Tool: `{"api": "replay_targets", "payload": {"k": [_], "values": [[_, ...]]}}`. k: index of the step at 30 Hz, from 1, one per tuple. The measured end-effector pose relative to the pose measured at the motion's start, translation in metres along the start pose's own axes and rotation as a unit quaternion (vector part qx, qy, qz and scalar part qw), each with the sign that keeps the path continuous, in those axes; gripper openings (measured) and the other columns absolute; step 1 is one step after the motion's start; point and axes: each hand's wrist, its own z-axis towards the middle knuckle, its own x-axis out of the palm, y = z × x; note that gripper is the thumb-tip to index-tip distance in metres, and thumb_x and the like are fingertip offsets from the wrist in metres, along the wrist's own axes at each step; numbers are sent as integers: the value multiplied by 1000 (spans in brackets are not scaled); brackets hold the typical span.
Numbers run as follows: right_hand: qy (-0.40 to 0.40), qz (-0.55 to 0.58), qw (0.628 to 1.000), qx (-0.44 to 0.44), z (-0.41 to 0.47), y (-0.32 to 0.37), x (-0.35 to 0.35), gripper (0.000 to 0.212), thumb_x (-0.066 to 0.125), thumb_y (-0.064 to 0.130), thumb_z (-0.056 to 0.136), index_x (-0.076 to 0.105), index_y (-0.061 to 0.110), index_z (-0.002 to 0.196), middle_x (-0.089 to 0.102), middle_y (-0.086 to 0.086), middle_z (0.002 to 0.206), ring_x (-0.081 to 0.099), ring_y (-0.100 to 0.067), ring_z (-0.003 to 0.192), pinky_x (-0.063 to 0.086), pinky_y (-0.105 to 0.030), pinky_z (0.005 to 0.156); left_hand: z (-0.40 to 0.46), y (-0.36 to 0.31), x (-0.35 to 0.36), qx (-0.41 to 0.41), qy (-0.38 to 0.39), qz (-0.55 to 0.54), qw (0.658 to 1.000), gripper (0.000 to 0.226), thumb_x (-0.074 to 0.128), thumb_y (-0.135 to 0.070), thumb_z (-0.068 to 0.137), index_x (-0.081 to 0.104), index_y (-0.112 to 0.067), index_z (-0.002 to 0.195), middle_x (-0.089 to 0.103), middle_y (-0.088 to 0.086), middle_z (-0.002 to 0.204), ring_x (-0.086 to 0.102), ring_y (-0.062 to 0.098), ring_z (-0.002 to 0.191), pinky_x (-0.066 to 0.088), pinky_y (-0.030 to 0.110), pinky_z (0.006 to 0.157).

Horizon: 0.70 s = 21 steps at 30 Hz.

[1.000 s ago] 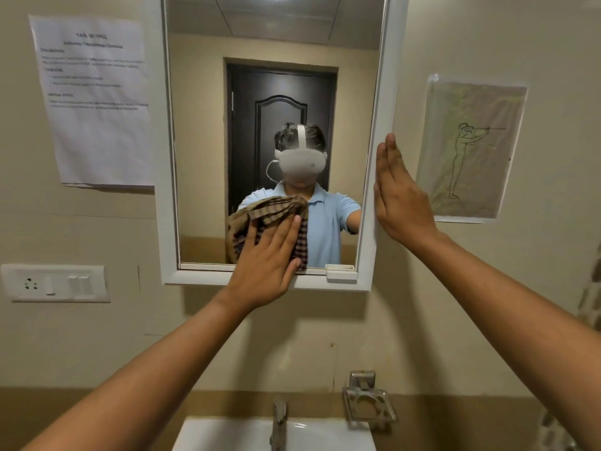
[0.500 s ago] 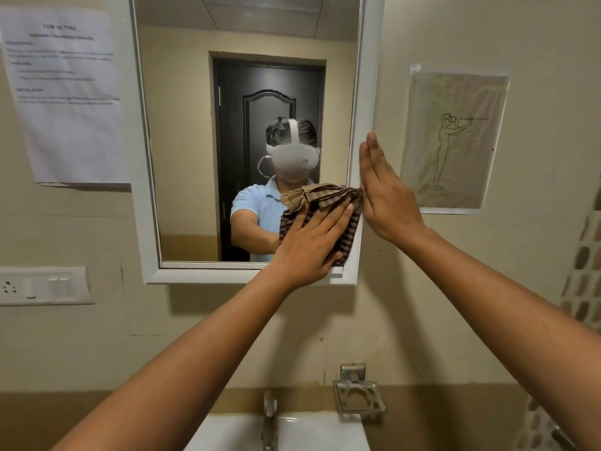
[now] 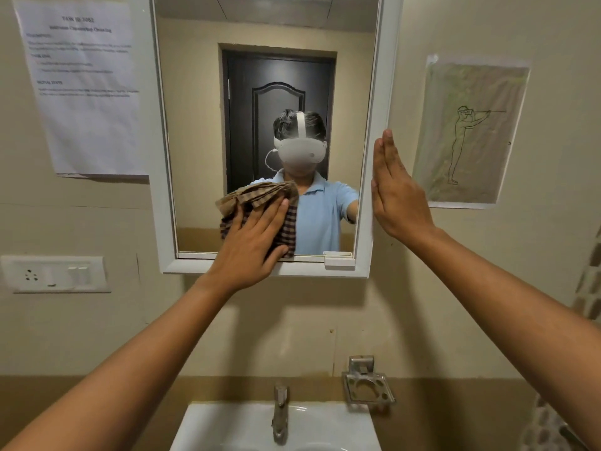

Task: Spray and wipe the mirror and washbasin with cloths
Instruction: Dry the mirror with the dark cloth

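Note:
A white-framed mirror (image 3: 198, 125) hangs on the beige wall above a white washbasin (image 3: 227, 428). My left hand (image 3: 250, 245) lies flat with straight fingers on a brown checked cloth (image 3: 257, 196), pressing it against the lower middle of the glass. My right hand (image 3: 395, 193) is flat with fingers straight and rests against the outer right edge of the mirror frame. The glass reflects a person in a light blue shirt and a dark door.
A metal tap (image 3: 280, 411) stands at the back of the basin. A metal soap holder (image 3: 367, 385) is fixed to the wall right of it. A switch panel (image 3: 55, 273) sits low left. A printed sheet (image 3: 86, 89) and a drawing (image 3: 468, 131) flank the mirror.
My left hand has slid the cloth leftward from the mirror's lower right corner back to the lower middle. My right hand stays on the frame's right edge.

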Motion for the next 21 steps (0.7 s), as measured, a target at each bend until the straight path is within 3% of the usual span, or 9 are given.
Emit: {"api": "replay_targets", "payload": {"k": [4,7,11,15,19,21], "values": [[-6,-5,1000,3,-3,2,3,69,38,8,96,2,12,155,-4,-4,164,26,-23,145,45,-27,75,-28,32,-1,-71,4,-32,997,74,32,-50,98,-2,-23,158,-2,-4,164,11,22,152,-9,44,120],[-9,-13,1000,9,-3,3,4,71,39,7,95,1,13,155,-5,-3,164,31,-23,143,37,-21,69,-45,45,-2,-95,15,-43,994,78,27,-59,96,-5,-24,158,-1,-2,166,10,22,152,-9,47,121],[-3,-16,1000,15,-7,5,5,71,40,7,95,2,13,155,-6,-2,164,43,-28,135,38,-24,67,-64,53,4,-78,32,8,996,110,47,-75,78,-2,-18,158,3,4,166,8,24,152,-8,50,121],[20,-9,999,24,-14,9,2,70,39,10,96,1,11,155,-6,-3,164,23,-24,147,50,-36,87,-75,58,14,-80,25,63,994,110,74,-31,73,8,-10,158,26,14,160,33,35,138,11,59,116],[44,8,998,36,-36,17,2,65,26,27,97,0,14,155,-7,-1,164,7,-16,150,45,-37,101,-97,50,20,-109,17,42,993,88,50,-25,84,4,-9,157,24,17,160,32,36,141,17,61,115],[46,28,997,56,-58,27,4,63,30,22,99,2,15,155,-6,0,164,7,-15,150,46,-40,102,-115,41,21,-160,-3,-44,986,83,40,-24,85,3,-8,157,14,17,163,20,34,148,11,59,117]]}}
